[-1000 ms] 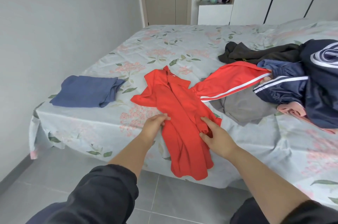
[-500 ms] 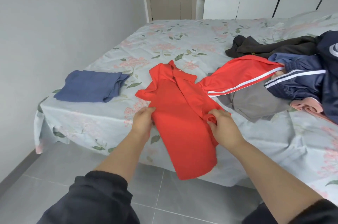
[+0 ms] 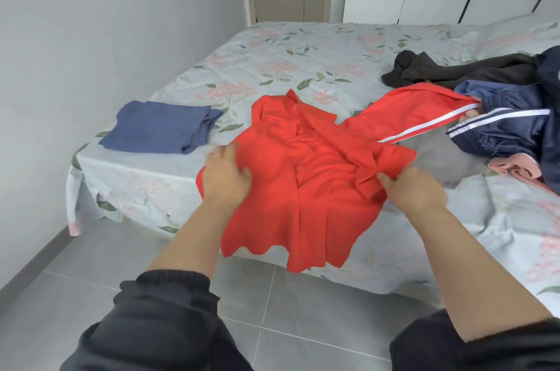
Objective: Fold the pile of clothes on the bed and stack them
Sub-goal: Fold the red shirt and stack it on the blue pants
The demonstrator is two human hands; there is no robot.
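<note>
Through the head camera we see the red polo shirt [image 3: 306, 185] spread between our hands at the near edge of the bed [image 3: 145, 188], its collar away from us and its hem hanging over the edge. Our left hand [image 3: 225, 178] grips the shirt's left side, and our right hand [image 3: 415, 188] pinches the bunched right sleeve. A folded blue garment [image 3: 160, 128] lies to the left, and the pile of clothes [image 3: 509, 128] lies to the right.
</note>
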